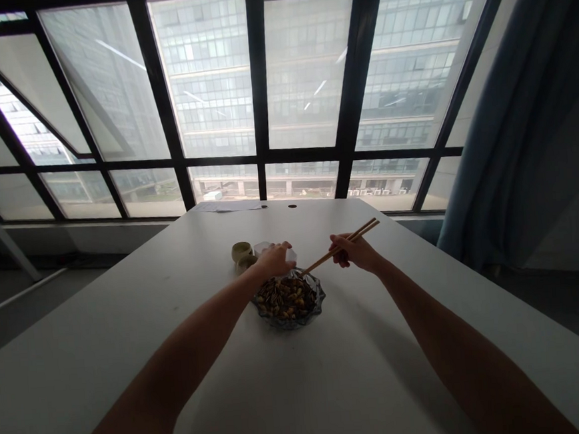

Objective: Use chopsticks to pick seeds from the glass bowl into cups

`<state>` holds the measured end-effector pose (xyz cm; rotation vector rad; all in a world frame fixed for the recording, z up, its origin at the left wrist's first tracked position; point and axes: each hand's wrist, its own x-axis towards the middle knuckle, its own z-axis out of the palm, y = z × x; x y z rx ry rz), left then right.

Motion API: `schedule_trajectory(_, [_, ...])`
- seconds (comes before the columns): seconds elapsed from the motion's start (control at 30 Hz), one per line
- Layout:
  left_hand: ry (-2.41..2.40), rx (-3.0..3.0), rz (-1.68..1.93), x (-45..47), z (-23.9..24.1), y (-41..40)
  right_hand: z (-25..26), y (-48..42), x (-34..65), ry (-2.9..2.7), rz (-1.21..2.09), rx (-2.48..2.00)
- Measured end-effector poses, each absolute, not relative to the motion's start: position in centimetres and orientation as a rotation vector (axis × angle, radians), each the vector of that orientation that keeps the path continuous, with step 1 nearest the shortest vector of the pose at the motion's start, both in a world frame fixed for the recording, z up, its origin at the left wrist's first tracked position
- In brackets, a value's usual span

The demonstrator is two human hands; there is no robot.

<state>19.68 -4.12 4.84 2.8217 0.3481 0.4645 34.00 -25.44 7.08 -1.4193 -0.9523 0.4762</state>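
A pair of wooden chopsticks [363, 230] is held in my right hand [355, 252], with the tips slanting down to the left at the bowl's far right rim. Below them stands a scalloped glass bowl [290, 322], filled with a mix of what look like sunflower seeds and nuts [286, 297]. My left hand [274, 259] is over the far edge of the bowl, its fingers bent around a whitish translucent container [262, 247] that is partly hidden behind the hand. Left of that hand are two small yellowish-green cups [242, 250], one partly covered by my wrist.
The long white table [128, 336] reaches toward the windows. Papers [228, 206] lie at its far end, near two dark round holes [292, 206]. A blue curtain [494, 147] hangs at the right. Another white table [0, 233] stands at the left.
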Motion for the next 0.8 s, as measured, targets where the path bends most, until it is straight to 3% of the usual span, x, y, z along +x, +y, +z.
schedule_trajectory(0.4, [0.520, 2.813, 0.514, 21.0, 4.9, -2.9, 7.1, -26.0, 35.3, -0.825, 0.490, -1.354])
schedule_trajectory(0.63, [0.068, 2.711, 0.957, 20.2, 3.8, -2.1, 7.5, -25.9, 36.2, -0.604, 0.365, -1.155])
schedule_trajectory(0.8, [-0.065, 2.660, 1.041, 20.0, 3.6, -2.0, 7.8, -26.0, 36.3, -0.570, 0.379, -1.062])
